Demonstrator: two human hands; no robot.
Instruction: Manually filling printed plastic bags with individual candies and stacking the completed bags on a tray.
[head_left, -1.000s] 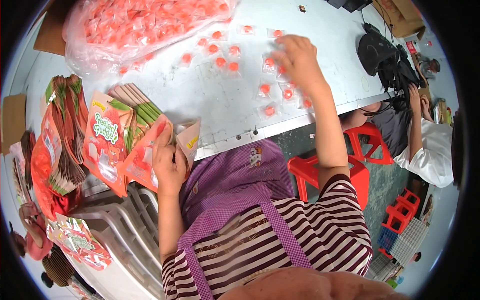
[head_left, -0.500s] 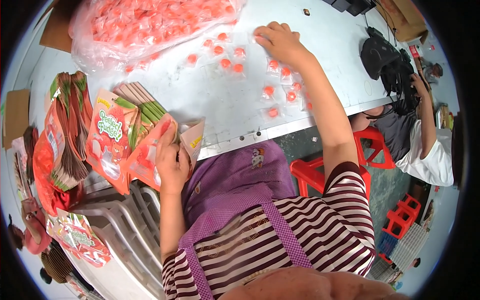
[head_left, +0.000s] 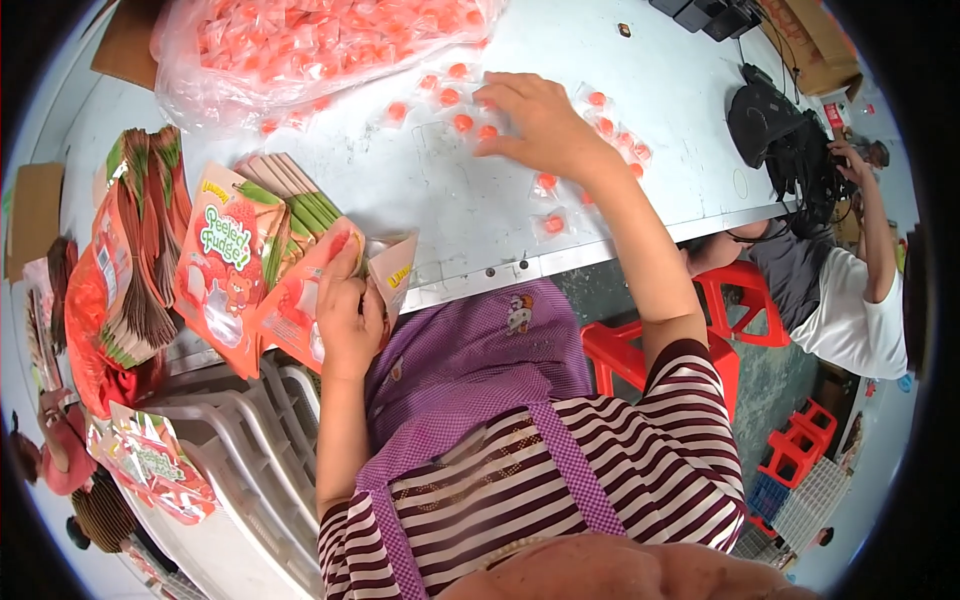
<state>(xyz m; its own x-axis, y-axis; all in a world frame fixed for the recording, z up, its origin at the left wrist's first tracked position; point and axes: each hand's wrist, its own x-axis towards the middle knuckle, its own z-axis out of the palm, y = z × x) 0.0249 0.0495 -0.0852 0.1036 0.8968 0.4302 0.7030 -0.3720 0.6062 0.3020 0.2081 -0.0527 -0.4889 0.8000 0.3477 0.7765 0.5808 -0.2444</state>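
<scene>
At the table's near edge, my left hand is closed on a pink and orange candy pouch; a pale flap stands up beside the fingers. Leaning next to it are a printed pouch and a stack of folded pouches. My right hand hovers over the table with thumb and fingers apart, by a loose group of individually wrapped red candies. Its palm side is hidden, but nothing shows between the fingers. More wrapped candies lie to its right.
A big clear plastic bag full of wrapped candies lies at the far left. Bundled pouches stand at the left, above grey plastic crates. A black bag sits at right near another person; red stools stand below.
My right hand has moved left and nearer, its fingers spreading beside the left candy group. Several candies on the right now lie farther back. My left hand keeps hold of the pouch.
</scene>
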